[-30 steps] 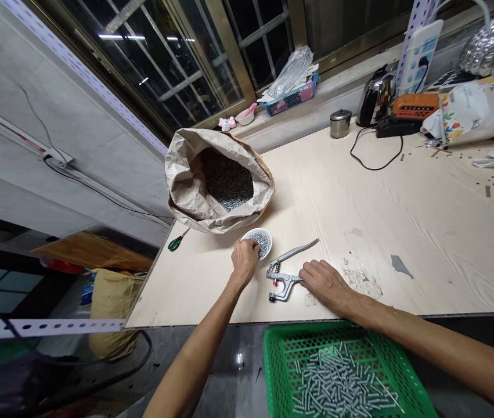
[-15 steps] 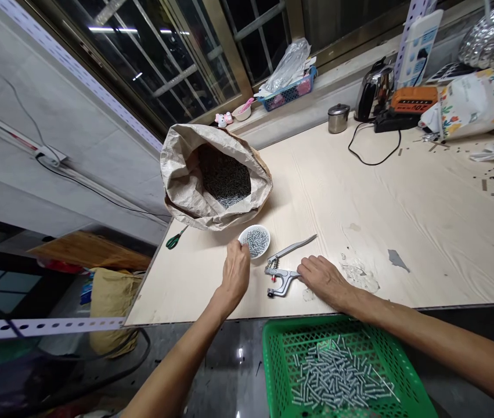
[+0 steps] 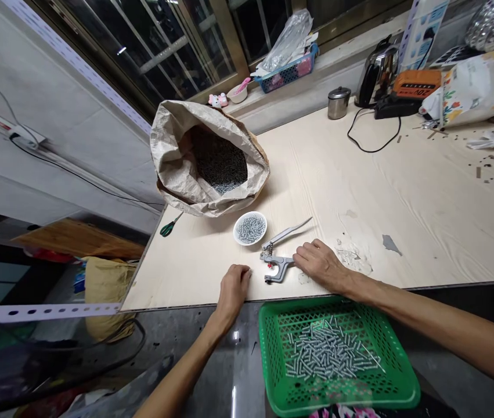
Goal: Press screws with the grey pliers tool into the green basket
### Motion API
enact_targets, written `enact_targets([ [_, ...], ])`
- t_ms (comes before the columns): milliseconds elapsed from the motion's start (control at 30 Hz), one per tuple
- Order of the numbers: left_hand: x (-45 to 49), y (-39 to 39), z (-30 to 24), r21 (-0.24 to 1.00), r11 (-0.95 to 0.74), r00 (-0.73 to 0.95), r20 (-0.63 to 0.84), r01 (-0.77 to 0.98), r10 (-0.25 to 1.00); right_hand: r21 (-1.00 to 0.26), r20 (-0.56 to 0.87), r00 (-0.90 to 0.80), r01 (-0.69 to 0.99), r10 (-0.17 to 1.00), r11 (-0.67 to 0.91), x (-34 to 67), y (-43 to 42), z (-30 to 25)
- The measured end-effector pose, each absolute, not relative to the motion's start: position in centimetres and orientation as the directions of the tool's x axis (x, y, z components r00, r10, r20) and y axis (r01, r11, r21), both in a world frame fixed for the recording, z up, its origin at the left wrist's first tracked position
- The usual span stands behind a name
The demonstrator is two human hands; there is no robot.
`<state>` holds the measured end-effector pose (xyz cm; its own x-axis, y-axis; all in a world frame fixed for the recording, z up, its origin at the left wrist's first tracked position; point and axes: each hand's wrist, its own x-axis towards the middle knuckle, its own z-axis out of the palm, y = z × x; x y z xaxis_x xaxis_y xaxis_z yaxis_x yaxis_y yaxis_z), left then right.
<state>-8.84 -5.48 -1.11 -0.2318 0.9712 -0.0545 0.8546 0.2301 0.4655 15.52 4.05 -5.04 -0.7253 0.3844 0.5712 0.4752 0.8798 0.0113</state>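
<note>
My left hand [image 3: 233,290] is over the table's front edge, thumb and fingers pinched. A tiny pale glint shows at the fingertips, too small to name. Just beyond it stands a white bowl [image 3: 250,228] full of small shiny metal pieces. My right hand [image 3: 320,266] rests on the table, fingers closed around the lower handle of grey snap pliers [image 3: 278,266]. The upper handle of the pliers is raised, with a spring and a red part near the jaw. Below the edge, a green plastic basket [image 3: 407,388] holds many slim silvery metal pieces.
A big paper-lined sack [image 3: 172,174] of dark metal pieces stands behind the bowl. Green-handled scissors [image 3: 168,227] lie at the table's left. Farther back are a lidded metal canister [image 3: 338,103], a kettle [image 3: 377,72], an orange box [image 3: 416,84] and a flowered bag [image 3: 475,87].
My left hand has drawn back from the bowl's rim toward the table's front edge, its fingers pinched. My right hand stays on the pliers. The whole view has shifted slightly.
</note>
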Motion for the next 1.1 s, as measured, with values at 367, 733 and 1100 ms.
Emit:
enact_targets([
  [367,-5.2,-5.4,-0.7,0.853,0.477,-0.4,-0.369,0.213,0.839,0.102,0.583,-0.751,0.446,0.31,0.889,15.9,3.7,-4.0],
  [733,-5.3,-4.0,-0.6,0.805,0.531,-0.373,-0.423,0.263,0.826,0.044,0.492,-0.782,0.461,0.383,0.886,15.8,3.8,-4.2],
  [1100,-5.2,-2.3,1.8,0.463,0.817,-0.222,-0.805,0.343,0.55,-0.059,0.414,-0.806,0.44,0.423,0.896,15.3,4.0,-5.1],
])
